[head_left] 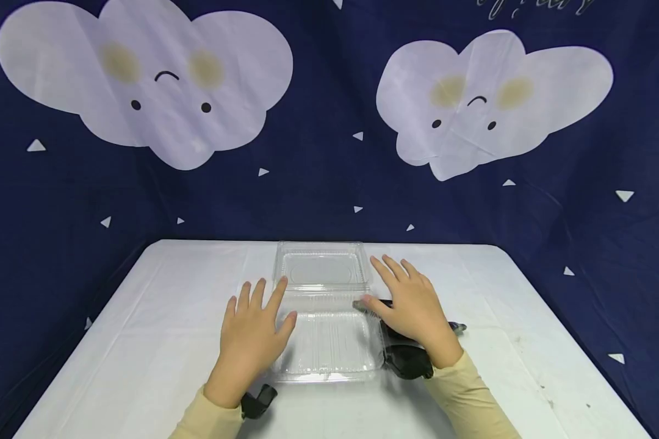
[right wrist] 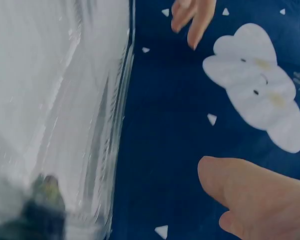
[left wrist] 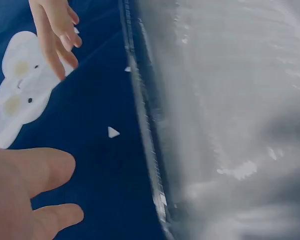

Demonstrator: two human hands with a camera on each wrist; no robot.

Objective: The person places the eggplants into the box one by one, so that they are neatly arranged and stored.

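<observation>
A clear plastic clamshell box (head_left: pixel 329 347) lies unfolded on the table, its lid (head_left: pixel 324 266) at the back and its deeper base toward the person. My left hand (head_left: pixel 255 332) hovers by the base's left edge, fingers spread and holding nothing. By the right edge is my right hand (head_left: pixel 409 305), its fingers also extended. Partly hidden under that hand is a dark item (head_left: pixel 457 327) with greyish-green ends; its kind cannot be told. In the right wrist view, a dark, blurred shape (right wrist: pixel 49 192) shows near the box wall (right wrist: pixel 112 115). The left wrist view shows the box rim (left wrist: pixel 147 130) beyond the fingers.
The box stands on a white-covered table (head_left: pixel 198 292). Behind the table hangs a navy cloth (head_left: pixel 329 152) with printed clouds and small triangles. A black wrist device (head_left: pixel 258 401) sits at the left wrist, and another black piece (head_left: pixel 409 361) is beside the right wrist.
</observation>
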